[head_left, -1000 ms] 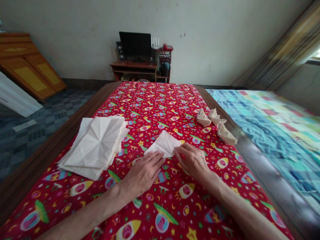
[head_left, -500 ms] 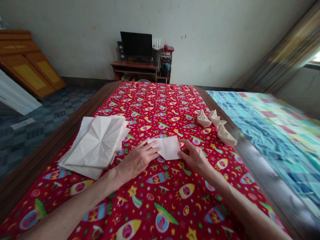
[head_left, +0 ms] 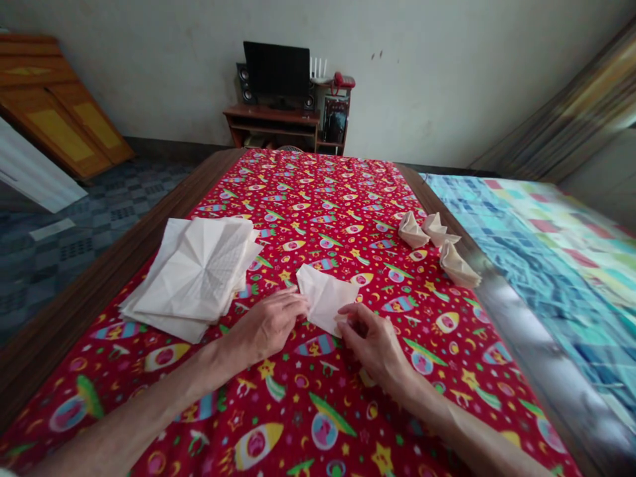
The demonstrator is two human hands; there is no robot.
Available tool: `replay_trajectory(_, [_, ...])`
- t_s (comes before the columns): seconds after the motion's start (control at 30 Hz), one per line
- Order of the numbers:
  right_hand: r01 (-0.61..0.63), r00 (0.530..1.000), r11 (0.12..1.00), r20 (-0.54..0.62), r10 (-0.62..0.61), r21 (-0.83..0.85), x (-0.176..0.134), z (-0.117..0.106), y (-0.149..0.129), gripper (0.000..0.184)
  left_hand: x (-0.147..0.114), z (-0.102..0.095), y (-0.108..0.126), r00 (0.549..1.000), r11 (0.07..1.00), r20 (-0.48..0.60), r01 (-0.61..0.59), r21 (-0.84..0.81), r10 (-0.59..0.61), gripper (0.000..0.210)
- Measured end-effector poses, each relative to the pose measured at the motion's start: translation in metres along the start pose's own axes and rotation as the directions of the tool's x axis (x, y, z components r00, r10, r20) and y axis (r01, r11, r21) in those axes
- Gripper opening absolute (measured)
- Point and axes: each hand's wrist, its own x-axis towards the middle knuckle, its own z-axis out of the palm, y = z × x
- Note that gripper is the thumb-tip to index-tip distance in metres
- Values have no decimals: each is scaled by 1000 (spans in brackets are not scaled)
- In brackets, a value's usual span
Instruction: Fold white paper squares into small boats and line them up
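Note:
A small white sheet of folded paper [head_left: 325, 295] lies on the red patterned cloth [head_left: 318, 199] in front of me, turned at an angle, with creases across it. My left hand [head_left: 279, 317] is at its left edge, fingers together and closed on that side. At the lower right edge, my right hand [head_left: 365, 334] pinches the paper between thumb and index finger. To the left sits a stack of creased white paper sheets [head_left: 199, 271], the top one marked with folds radiating from its centre.
Three folded paper shapes [head_left: 413, 230] stand near the table's right side. A bed with a colourful sheet [head_left: 507, 245] adjoins that edge. Beyond the far end are a monitor [head_left: 277, 74] on a small desk and a red telephone [head_left: 344, 81]. A wooden cabinet [head_left: 59, 112] is at the left.
The paper has been turned clockwise, so its right side points lower. My right hand has moved down and left to its lower right edge. The view has tilted slightly downward.

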Motion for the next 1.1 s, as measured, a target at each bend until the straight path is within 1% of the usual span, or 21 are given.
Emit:
replay_trajectory(0.03, [-1,1000,1000,15,1,-6,0,0,-1,17,-2,1,2,1000,1000,9,22,8,-22,27])
replay_trajectory(0.1, [23,999,998,43,-20,-54,0,-5,-3,15,-4,1,5,999,999,42,20,45,-22,30])
replay_trajectory(0.17, [116,992,981,57,-108,-153,-1,-14,-6,16,-6,1,6,996,997,94,-16,75,9,32])
replay_trajectory(0.2, [200,980,955,54,-192,-221,-2,-19,-8,17,-7,0,6,993,996,114,-31,85,21,32])
replay_trajectory(0.23, [299,954,906,84,-288,-300,-3,-24,-10,17,-8,0,6,991,995,130,-39,92,27,31])
replay_trajectory(0.27, [404,914,831,130,-384,-382,-4,-29,-12,17,-9,0,6,990,994,139,-43,97,29,30])
replay_trajectory(0.3, [505,860,734,195,-472,-453,-3,-32,-14,17,-10,0,5,989,994,142,-44,100,29,30])
replay_trajectory(0.33, [585,805,635,270,-527,-505,-3,-34,-16,19,-11,0,5,989,994,142,-45,100,30,30])
replay_trajectory(0.37, [642,757,545,335,-561,-539,-1,-35,-16,22,-12,1,4,990,994,137,-48,99,34,31])
replay_trajectory(0.4, [681,719,475,387,-577,-557,2,-34,-16,25,-12,1,4,991,994,130,-52,96,39,32])
replay_trajectory(0.43, [704,696,431,424,-580,-565,4,-34,-14,28,-13,2,3,992,994,121,-56,92,45,33])
replay_trajectory(0.57, [749,644,368,475,-600,-551,12,-31,-5,23,-14,3,2,993,995,108,-62,72,54,38])
replay_trajectory(0.67, [768,617,347,476,-626,-538,11,-30,-1,28,-13,4,1,993,997,106,-50,57,44,41])
replay_trajectory(0.77, [778,606,390,424,-673,-493,12,-26,2,28,-11,4,0,994,998,107,-36,54,30,42])
replay_trajectory(0.83, [782,613,465,373,-697,-416,16,-23,4,26,-11,4,0,994,997,108,-41,67,34,41])
replay_trajectory(0.87, [774,628,518,340,-700,-363,20,-22,6,24,-11,4,0,994,996,107,-45,76,36,41])
replay_trajectory(0.9, [756,654,582,304,-693,-300,24,-21,7,22,-10,4,1,994,995,105,-48,84,39,41])
replay_trajectory(0.97, [667,740,730,252,-624,-151,32,-22,9,16,-10,2,4,994,995,105,-48,92,39,40])
replay_trajectory(1.03, [506,832,862,271,-484,-17,40,-25,9,14,-11,1,7,994,995,105,-38,91,28,39])
replay_trajectory(1.07, [418,865,908,298,-403,17,43,-27,8,14,-11,0,9,994,996,105,-31,88,22,39])
replay_trajectory(1.1, [340,886,940,326,-329,25,46,-28,7,15,-11,0,11,994,996,105,-23,84,14,38])
